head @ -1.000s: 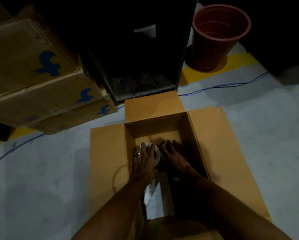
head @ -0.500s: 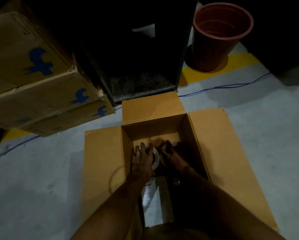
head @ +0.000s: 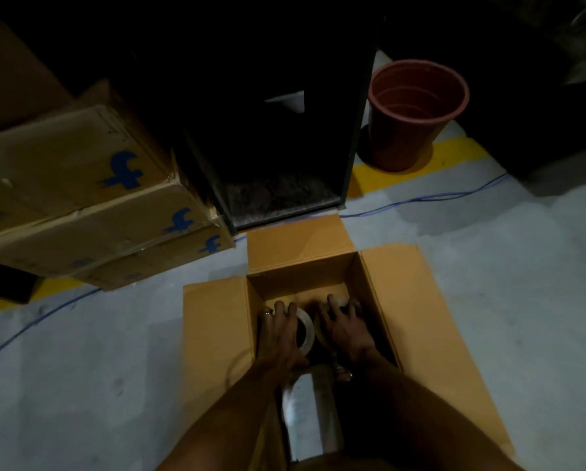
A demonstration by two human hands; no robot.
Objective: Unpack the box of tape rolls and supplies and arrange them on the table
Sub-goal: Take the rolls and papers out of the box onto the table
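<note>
An open cardboard box (head: 213,328) stands on the grey floor with its flaps spread out. Both my hands reach down inside it. My left hand (head: 279,334) grips a pale tape roll (head: 305,329) held on edge. Just to its right, my right hand (head: 344,329) closes over a second tape roll (head: 340,302), mostly hidden by the fingers. A shiny plastic-wrapped pack (head: 310,416) lies in the box's near end between my forearms. The box's right inner side is dark.
Stacked cardboard cartons (head: 81,198) with blue logos sit at the left. A dark metal cabinet (head: 278,130) stands right behind the box. A terracotta plastic pot (head: 410,113) stands at the back right on a yellow floor line. A blue cable (head: 437,198) runs across the floor.
The two hands have drawn apart, each now on its own roll, and the left roll has turned up on edge. The camera view has tilted so the box sits lower.
</note>
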